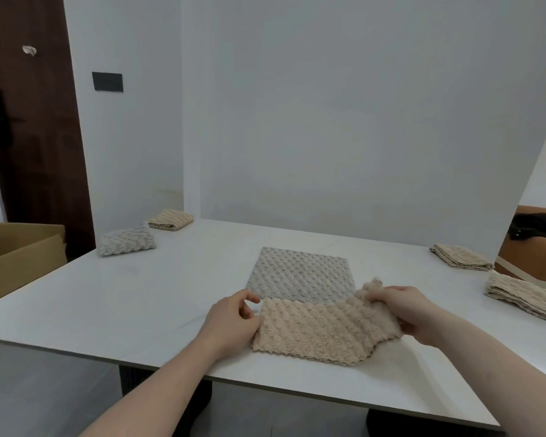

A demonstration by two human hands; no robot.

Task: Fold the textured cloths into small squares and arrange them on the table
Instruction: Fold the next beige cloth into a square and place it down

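Head cam, so you're looking down at my hands at about 6 o'clock on the table (114, 298). My right hand (413, 310) is pinching the right end of the beige cloth (316, 329) and has it lifted and bunched up a bit. My left hand (230, 316) sits on the cloth's left edge with the fingers loosely curled; I honestly can't tell if it's actually gripping the edge or just resting against it. The beige cloth looks folded over once already, a long strip lying near the front edge, so I'd say it needs at least one more fold to become a small square.

Just past it, toward 12 o'clock and touching its far edge, lies the grey cloth (300, 275), flat and still wide, so that one isn't finished either.

Done stuff: a grey folded square (126, 241) and a beige one (171, 219) out at 10 o'clock, plus a beige folded square (460, 257) and a bigger beige stack (524, 298) at 2 to 3 o'clock.

So roughly four down, two to go.
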